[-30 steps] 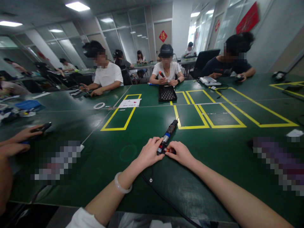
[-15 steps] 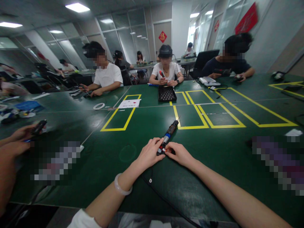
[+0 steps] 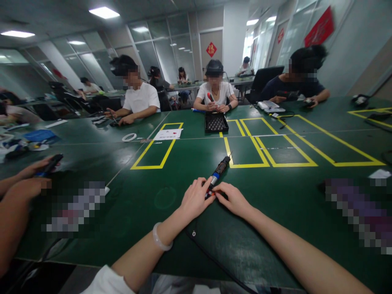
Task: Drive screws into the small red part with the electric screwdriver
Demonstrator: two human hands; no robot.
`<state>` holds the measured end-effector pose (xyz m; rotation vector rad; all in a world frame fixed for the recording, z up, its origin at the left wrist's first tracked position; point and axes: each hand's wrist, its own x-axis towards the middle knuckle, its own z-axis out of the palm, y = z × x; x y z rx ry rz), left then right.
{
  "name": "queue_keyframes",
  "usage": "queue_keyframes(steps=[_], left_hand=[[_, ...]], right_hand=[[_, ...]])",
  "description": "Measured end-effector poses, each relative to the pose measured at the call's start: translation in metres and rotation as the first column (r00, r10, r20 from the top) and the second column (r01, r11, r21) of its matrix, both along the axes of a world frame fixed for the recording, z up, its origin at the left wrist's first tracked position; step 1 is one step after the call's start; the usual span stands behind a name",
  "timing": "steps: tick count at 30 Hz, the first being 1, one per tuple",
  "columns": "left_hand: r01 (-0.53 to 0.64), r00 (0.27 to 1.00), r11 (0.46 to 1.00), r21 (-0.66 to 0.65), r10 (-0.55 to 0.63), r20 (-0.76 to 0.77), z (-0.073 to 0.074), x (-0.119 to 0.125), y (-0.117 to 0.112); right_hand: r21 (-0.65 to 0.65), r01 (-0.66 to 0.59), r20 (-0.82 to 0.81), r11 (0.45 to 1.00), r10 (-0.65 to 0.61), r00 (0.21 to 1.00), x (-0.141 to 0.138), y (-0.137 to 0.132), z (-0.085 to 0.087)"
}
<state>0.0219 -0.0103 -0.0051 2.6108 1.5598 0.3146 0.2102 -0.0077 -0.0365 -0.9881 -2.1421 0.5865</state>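
Note:
On the green table before me lies an electric screwdriver, with a dark front, a blue band and a thin bit pointing away to the upper right. Its rear end shows small red parts, partly hidden by my fingers. My left hand is closed over that rear end from the left, thumb underneath. From the right, my right hand reaches in with thumb and fingertips bent against the red parts; what they pinch is too small to make out. A black cord runs from below my left hand to the table's near edge.
A small metal ring lies near the cord. Yellow tape outlines mark the table ahead. A black tray of small parts stands before a co-worker opposite. Another person's hands hold a dark tool at left. Blurred flat objects lie on both sides.
My right fingertips have shifted slightly at the screwdriver's rear, and less of the red parts shows. The view has moved a little; my left hand keeps its hold.

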Motion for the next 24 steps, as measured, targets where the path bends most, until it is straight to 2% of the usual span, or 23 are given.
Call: queue_keyframes(steps=[5, 9, 13, 17, 24], left_hand=[[-0.019, 1.0, 1.0, -0.005, 0.019, -0.016, 0.002, -0.017, 0.005], [-0.118, 0.99, 0.993, 0.016, 0.119, -0.072, 0.003, -0.045, 0.015], [-0.286, 0.949, 0.958, 0.015, 0.285, -0.137, 0.005, -0.088, 0.031], [-0.446, 0.873, 0.895, 0.025, 0.441, -0.207, 0.003, -0.141, 0.047], [-0.614, 0.766, 0.79, 0.002, 0.596, -0.24, -0.005, -0.223, 0.065]], right_hand=[[-0.02, 0.023, 0.027, 1.0, -0.022, 0.999, 0.003, 0.0, -0.001], [-0.025, 0.017, 0.032, 1.0, -0.016, 0.999, 0.005, -0.001, 0.001], [-0.037, 0.015, 0.044, 0.999, -0.013, 0.999, 0.005, 0.0, 0.002], [-0.046, 0.008, 0.05, 0.999, -0.006, 0.999, 0.005, 0.0, 0.002], [-0.043, 0.004, 0.056, 0.999, -0.002, 0.998, 0.004, -0.001, 0.002]])
